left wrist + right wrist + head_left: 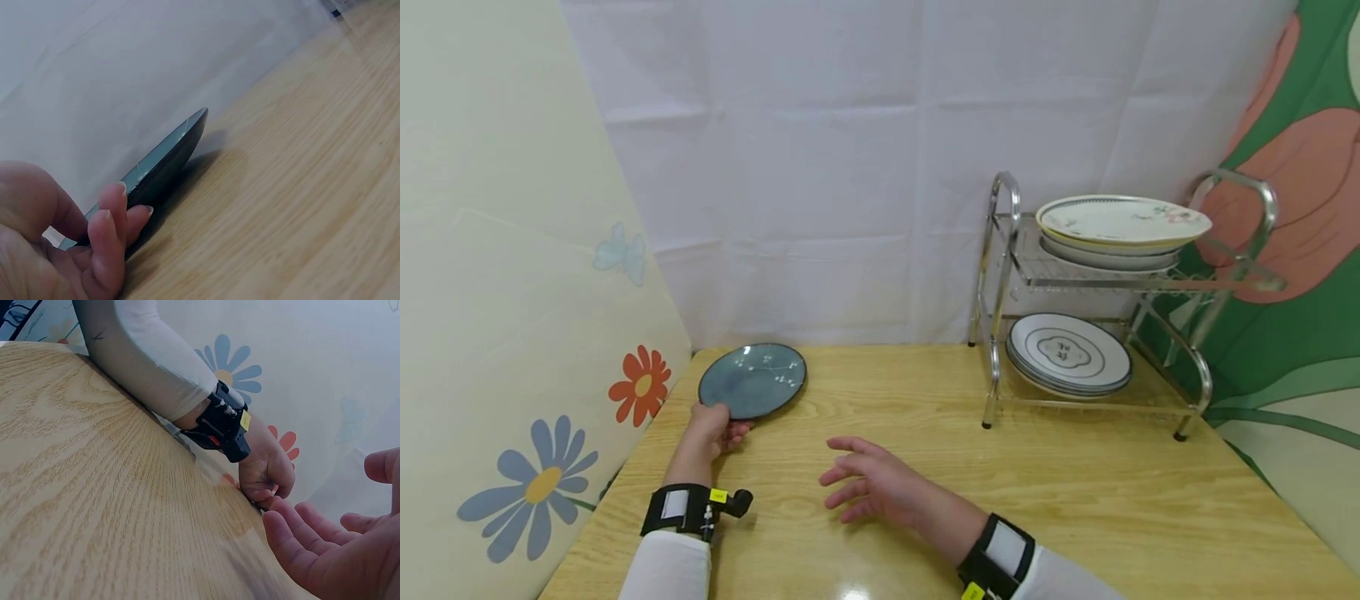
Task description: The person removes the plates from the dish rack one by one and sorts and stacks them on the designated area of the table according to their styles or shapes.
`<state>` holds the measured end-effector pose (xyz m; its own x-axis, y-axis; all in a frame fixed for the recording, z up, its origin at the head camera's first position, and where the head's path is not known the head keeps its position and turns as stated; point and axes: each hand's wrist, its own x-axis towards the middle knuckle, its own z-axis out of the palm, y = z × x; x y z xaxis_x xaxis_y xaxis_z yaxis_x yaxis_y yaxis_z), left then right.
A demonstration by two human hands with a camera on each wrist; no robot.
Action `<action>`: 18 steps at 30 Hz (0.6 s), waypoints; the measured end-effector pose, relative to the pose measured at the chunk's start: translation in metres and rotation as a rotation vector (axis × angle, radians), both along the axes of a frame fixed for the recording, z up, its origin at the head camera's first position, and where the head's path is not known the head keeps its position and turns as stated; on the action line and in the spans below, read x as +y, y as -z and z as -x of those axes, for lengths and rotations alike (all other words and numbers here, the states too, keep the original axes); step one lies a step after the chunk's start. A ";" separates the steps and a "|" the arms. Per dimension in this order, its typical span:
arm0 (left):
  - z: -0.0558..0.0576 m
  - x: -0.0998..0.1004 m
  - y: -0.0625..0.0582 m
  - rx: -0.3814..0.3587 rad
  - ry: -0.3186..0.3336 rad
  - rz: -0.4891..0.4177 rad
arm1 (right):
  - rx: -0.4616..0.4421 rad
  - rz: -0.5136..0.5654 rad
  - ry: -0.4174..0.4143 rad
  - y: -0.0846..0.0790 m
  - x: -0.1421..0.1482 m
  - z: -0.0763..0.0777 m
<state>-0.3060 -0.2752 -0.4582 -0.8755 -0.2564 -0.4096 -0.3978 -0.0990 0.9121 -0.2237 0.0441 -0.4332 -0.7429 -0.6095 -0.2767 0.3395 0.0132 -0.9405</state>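
A blue-grey plate (752, 382) with small white blossoms and a dark rim is at the table's far left corner. My left hand (715, 429) grips its near edge, thumb on top and fingers curled beneath. In the left wrist view the plate (165, 153) shows edge-on, close over the wood with a shadow under it. My right hand (880, 487) is held over the middle of the table, fingers loosely spread and nothing in them. The right wrist view shows this hand (337, 550) palm side, with my left hand (267, 469) beyond it.
On the right of the wooden table (895, 392) stands a two-tier metal rack (1000, 283). Its upper shelf bears oval plates (1123, 223); its lower shelf holds a stack of round white plates (1069, 354). A white cloth (820, 183) hangs behind, and a flower-painted wall (512, 333) borders the left.
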 end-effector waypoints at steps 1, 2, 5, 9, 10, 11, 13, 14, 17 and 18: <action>-0.001 -0.001 -0.001 -0.004 -0.002 0.015 | -0.001 -0.001 0.000 0.000 0.000 0.000; -0.002 -0.003 -0.001 -0.004 -0.005 0.037 | -0.002 -0.002 0.000 0.000 0.000 0.000; -0.006 -0.008 -0.005 -0.005 -0.037 0.125 | 0.001 -0.006 0.000 0.001 0.000 0.001; -0.009 -0.012 -0.015 0.028 -0.119 0.247 | 0.013 -0.010 0.010 0.001 0.000 0.001; -0.010 -0.011 -0.019 0.044 -0.135 0.264 | 0.022 -0.013 0.016 0.001 0.000 0.001; -0.010 -0.009 -0.023 0.068 -0.147 0.276 | 0.035 -0.020 0.023 0.000 0.000 0.002; -0.009 -0.003 -0.034 0.116 -0.153 0.286 | 0.073 -0.033 0.036 -0.002 0.001 0.002; -0.009 0.001 -0.040 0.138 -0.144 0.274 | 0.095 -0.042 0.043 -0.004 0.002 0.002; -0.009 0.015 -0.056 0.201 -0.090 0.226 | 0.178 -0.078 0.053 -0.010 0.004 0.003; -0.010 0.020 -0.061 0.216 -0.071 0.203 | 0.206 -0.088 0.054 -0.013 0.006 0.004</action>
